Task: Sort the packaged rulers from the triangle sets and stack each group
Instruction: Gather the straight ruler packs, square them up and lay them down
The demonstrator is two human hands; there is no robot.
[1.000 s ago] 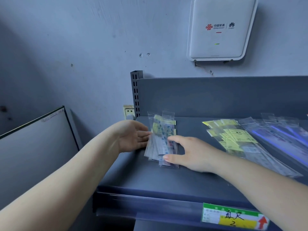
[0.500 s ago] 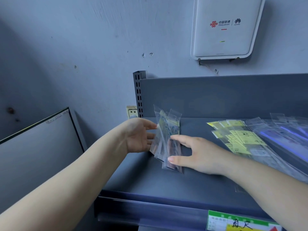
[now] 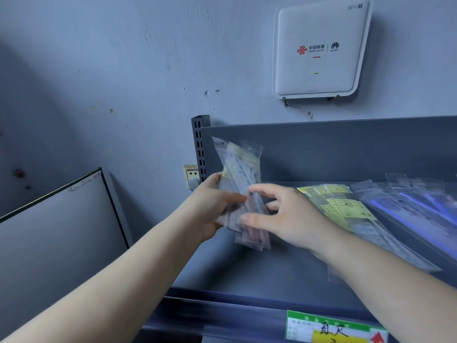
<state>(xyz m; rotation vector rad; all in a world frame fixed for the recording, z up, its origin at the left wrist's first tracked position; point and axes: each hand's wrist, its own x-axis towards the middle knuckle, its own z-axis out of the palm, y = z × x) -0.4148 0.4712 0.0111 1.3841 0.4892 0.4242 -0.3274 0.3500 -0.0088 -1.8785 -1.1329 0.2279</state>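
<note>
A bundle of short clear-bagged packs [image 3: 243, 174] stands lifted and tilted over the left end of the grey shelf [image 3: 272, 276]. My left hand [image 3: 210, 209] grips the bundle from its left side, thumb across the front. My right hand [image 3: 279, 214] holds its right edge between thumb and fingers. Farther right on the shelf lies a fanned stack of long packaged rulers with yellow labels [image 3: 343, 209]. Beyond it lie clear packs with blue contents [image 3: 415, 206]. What is inside the held packs is blurred.
The shelf has a back panel [image 3: 346, 149] and a slotted upright post [image 3: 199, 144] at its left. A price label [image 3: 333, 328] sits on the front rail. A white router [image 3: 319, 48] hangs on the wall; a framed panel [image 3: 57, 219] leans at the left.
The bundle lay flat on the shelf under both hands a second ago. Both hands have since closed on it and raised it upright off the shelf.
</note>
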